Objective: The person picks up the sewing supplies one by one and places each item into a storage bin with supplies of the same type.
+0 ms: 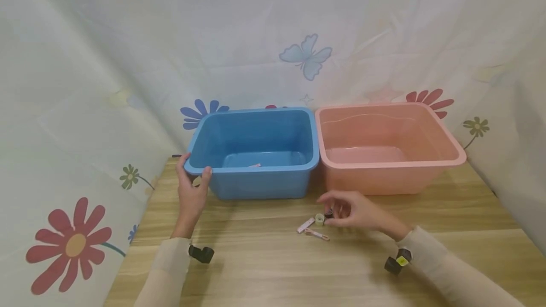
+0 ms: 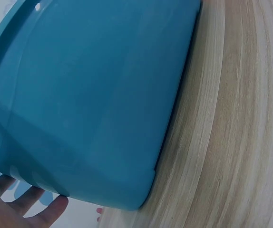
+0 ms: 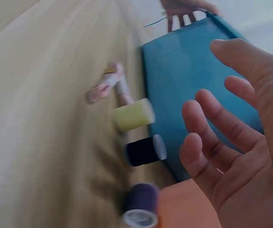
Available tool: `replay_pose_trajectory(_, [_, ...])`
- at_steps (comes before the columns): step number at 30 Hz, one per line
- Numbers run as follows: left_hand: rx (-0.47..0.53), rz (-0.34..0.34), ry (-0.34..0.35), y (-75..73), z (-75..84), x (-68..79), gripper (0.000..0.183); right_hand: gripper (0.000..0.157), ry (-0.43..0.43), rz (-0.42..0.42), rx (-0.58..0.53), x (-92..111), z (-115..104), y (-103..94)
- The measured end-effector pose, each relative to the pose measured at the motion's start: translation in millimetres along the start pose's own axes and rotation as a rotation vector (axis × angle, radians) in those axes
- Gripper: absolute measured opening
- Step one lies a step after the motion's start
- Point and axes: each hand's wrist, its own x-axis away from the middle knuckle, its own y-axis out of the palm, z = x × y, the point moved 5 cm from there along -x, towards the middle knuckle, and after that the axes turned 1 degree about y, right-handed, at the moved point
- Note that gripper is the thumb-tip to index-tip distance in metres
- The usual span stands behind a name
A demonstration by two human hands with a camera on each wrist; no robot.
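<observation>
My left hand (image 1: 191, 198) grips the front left corner of the blue plastic tub (image 1: 260, 184), thumb at the front rim and fingers round the side. Over the table my right hand (image 1: 356, 210) hovers beside several small sewing items, its fingers spread and loosely bent with nothing between them. Nearest it in the right wrist view are a black thread spool (image 3: 145, 150), a pale yellow spool (image 3: 132, 116) and a purple spool (image 3: 142, 202). Beyond the yellow one lie a pinkish-white strip (image 1: 305, 225) and a slim pink-and-white piece with a looped end (image 1: 317, 235).
A pink tub (image 1: 384, 176) stands right beside the blue one, both against a flower-printed cloth (image 1: 239, 37). Inside the blue tub a small pale pink piece (image 1: 255, 165) shows just above the front rim. The wooden table (image 1: 264, 264) extends toward me.
</observation>
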Motion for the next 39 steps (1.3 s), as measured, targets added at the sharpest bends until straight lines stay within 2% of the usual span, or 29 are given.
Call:
replay_pose_trajectory(11, [0.000, 0.005, 0.005, -0.1, 2.0, 0.3, 0.071, 0.051, 0.018, -0.044, -0.045, 6.0, 20.5, 17.7])
replay_pose_trajectory(22, [-0.018, -0.003, 0.002, -0.3, 1.1, -1.0, 0.070, 0.049, 0.036, -0.104, 0.162, 4.8, 29.4, 29.5])
replay_pose_trajectory(27, [-0.013, -0.010, 0.011, 0.2, 1.5, -1.4, 0.070, 0.047, 0.074, -0.124, 0.240, 3.3, 30.4, 31.0])
replay_pose_trajectory(39, [-0.008, -0.014, 0.015, -0.5, -0.7, -1.8, 0.071, 0.043, 0.040, -0.132, 0.330, 1.0, 27.4, 36.7])
